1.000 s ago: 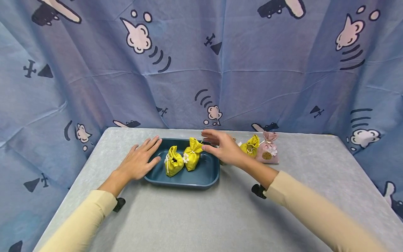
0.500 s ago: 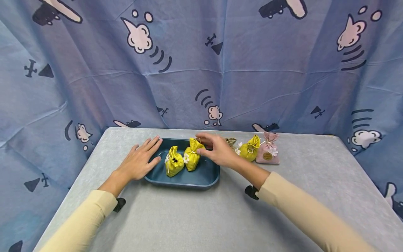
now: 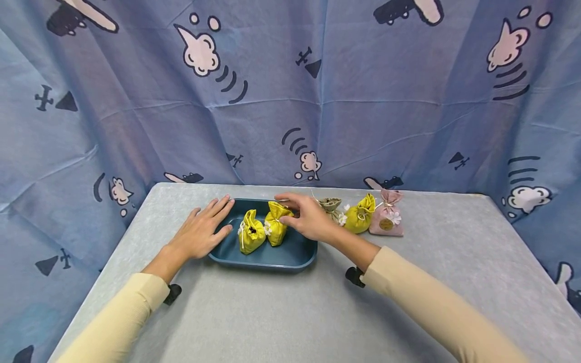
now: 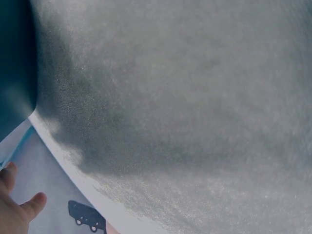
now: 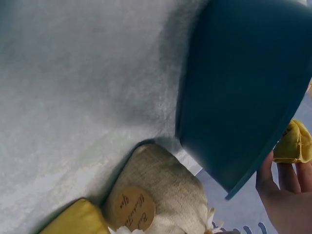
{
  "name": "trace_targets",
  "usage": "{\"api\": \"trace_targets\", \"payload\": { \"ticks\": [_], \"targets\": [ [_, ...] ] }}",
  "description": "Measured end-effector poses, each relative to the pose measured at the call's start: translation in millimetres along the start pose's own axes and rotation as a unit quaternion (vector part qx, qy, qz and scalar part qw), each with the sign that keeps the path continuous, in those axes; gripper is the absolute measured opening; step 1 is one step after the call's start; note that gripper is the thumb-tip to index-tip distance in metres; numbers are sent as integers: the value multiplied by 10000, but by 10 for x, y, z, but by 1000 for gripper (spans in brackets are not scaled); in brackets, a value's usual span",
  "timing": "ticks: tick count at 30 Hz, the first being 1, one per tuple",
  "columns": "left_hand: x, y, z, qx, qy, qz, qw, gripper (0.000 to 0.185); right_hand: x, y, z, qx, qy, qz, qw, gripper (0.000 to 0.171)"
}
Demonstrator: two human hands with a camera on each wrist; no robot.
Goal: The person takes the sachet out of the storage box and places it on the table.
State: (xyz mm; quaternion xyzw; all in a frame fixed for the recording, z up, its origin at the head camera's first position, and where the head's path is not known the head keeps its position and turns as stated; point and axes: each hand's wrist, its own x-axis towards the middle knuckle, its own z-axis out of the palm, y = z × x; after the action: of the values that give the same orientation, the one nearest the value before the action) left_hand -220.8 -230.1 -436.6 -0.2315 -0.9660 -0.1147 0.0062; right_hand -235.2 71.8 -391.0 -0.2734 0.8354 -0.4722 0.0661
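A dark blue tray (image 3: 290, 261) holds two yellow drawstring pouches, the left one (image 3: 251, 237) with a white cord and the right one (image 3: 275, 233) with a white flower. My left hand (image 3: 197, 234) lies on the tray's left rim, fingers straight and spread. Around the upper part of the right pouch my right hand (image 3: 310, 217) curls, thumb in front and fingers behind. In the right wrist view, its fingers meet the yellow cloth (image 5: 294, 142) beyond the tray's wall (image 5: 239, 92). Part of the left hand (image 4: 17, 209) shows low in the left wrist view.
Right of the tray stand a burlap pouch (image 5: 161, 187) with a round label, another yellow pouch (image 3: 360, 214) and a pink pouch (image 3: 386, 222). A grey cloth covers the table (image 3: 254, 312). Behind it hangs a blue printed curtain (image 3: 363, 121).
My right hand has moved left and come onto the right pouch, whose top has tilted slightly left. More of the burlap pouch shows. The left hand and the tray stay put.
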Motion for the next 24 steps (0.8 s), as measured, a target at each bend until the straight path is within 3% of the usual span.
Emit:
{"api": "trace_targets", "payload": {
  "ticks": [24],
  "targets": [
    [-1,9,-9,-19,19,-11,10000,66,18,-26,135,43,-157,173,9997,41]
  ]
}}
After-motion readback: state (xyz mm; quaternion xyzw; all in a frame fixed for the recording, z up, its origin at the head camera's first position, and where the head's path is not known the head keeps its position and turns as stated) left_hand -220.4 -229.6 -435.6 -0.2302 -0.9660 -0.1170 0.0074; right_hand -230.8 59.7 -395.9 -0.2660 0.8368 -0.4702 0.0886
